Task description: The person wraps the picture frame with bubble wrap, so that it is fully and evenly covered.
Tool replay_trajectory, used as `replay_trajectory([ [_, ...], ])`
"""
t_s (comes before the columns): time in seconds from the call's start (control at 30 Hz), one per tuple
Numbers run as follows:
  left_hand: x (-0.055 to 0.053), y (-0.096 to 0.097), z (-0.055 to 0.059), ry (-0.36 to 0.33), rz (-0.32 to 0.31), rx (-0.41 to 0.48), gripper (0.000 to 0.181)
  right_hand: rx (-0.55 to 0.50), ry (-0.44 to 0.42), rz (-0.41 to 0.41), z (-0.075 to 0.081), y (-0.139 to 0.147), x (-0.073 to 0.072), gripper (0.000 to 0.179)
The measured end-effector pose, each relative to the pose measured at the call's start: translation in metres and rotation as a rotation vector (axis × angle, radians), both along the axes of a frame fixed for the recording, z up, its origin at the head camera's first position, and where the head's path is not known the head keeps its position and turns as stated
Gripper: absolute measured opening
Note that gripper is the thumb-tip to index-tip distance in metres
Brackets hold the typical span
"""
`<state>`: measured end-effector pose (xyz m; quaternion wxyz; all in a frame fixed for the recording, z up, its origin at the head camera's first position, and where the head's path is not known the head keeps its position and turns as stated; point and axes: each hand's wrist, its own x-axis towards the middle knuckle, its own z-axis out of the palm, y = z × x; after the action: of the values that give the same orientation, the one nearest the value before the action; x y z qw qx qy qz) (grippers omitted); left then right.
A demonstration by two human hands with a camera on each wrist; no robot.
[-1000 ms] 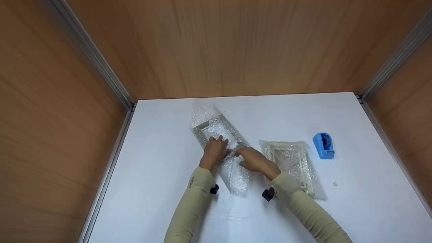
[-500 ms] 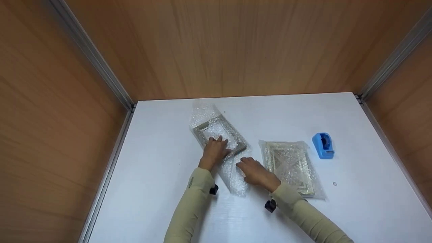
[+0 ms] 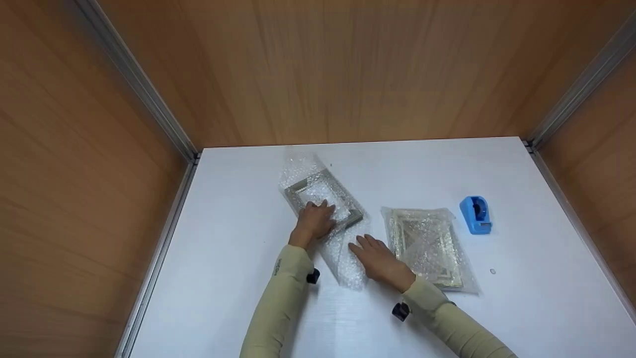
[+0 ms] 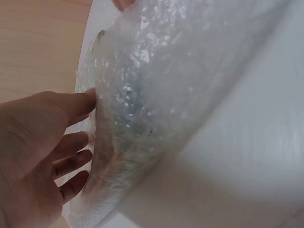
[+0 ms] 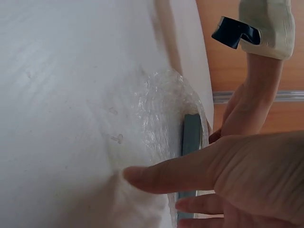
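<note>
A picture frame (image 3: pixel 344 191) lies slantwise on the white table, with bubble wrap (image 3: pixel 350 272) over it and trailing off both ends. Across the frame's near part rests my left hand (image 3: pixel 313 223), its fingers spread over the wrapped face. In the left wrist view the thumb and fingertips of the left hand (image 4: pixel 35 147) meet the wrapped edge. My right hand (image 3: pixel 381 262) lies over the loose near end of the wrap, fingers extended. The right wrist view has the frame's grey side (image 5: pixel 191 133) showing past the right hand (image 5: pixel 247 178).
A second frame in bubble wrap (image 3: pixel 431 243) lies to the right of my right hand. Beyond it stands a blue tape dispenser (image 3: pixel 477 216). A small ring-like bit (image 3: pixel 492 271) is on the table (image 3: pixel 218 238). Wooden panels (image 3: pixel 348 74) enclose the back and sides.
My right hand has drawn back from the frame's near corner, toward me, and flattened out over the loose wrap. The left hand stays nearly in place on the frame.
</note>
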<state>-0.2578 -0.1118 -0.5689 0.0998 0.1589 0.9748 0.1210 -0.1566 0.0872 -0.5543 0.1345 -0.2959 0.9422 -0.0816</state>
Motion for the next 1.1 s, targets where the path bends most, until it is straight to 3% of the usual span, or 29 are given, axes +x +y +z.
replay_trajectory([
  [0.1, -0.001, -0.003, 0.001, -0.063, 0.013, 0.050, 0.048, -0.029, 0.041, 0.041, -0.002, 0.002, -0.003, 0.050],
  [0.27, -0.004, -0.009, 0.001, -0.112, -0.012, 0.076, 0.049, -0.120, 0.175, 0.151, -0.002, 0.005, -0.010, 0.033],
  [0.4, -0.004, -0.014, 0.001, -0.148, -0.023, 0.121, 0.050, -0.226, 0.141, 0.167, 0.001, 0.006, -0.015, 0.017],
  [0.53, -0.004, -0.018, -0.001, -0.221, 0.018, 0.213, 0.052, -0.291, 0.054, 0.119, 0.007, 0.005, -0.019, 0.011],
  [0.63, -0.003, -0.020, -0.002, -0.244, 0.033, 0.258, 0.052, -0.309, 0.043, 0.097, 0.011, 0.003, -0.024, 0.011],
  [0.83, -0.004, -0.022, -0.006, -0.218, 0.026, 0.268, 0.054, -0.353, 0.076, 0.056, 0.017, -0.001, -0.035, 0.013],
  [1.0, -0.003, -0.023, -0.004, -0.233, 0.041, 0.285, 0.057, -0.440, 0.078, -0.036, 0.023, -0.006, -0.048, 0.014],
  [1.1, -0.001, -0.023, -0.003, -0.220, 0.019, 0.269, 0.053, -0.484, 0.077, -0.093, 0.026, -0.011, -0.055, 0.016],
])
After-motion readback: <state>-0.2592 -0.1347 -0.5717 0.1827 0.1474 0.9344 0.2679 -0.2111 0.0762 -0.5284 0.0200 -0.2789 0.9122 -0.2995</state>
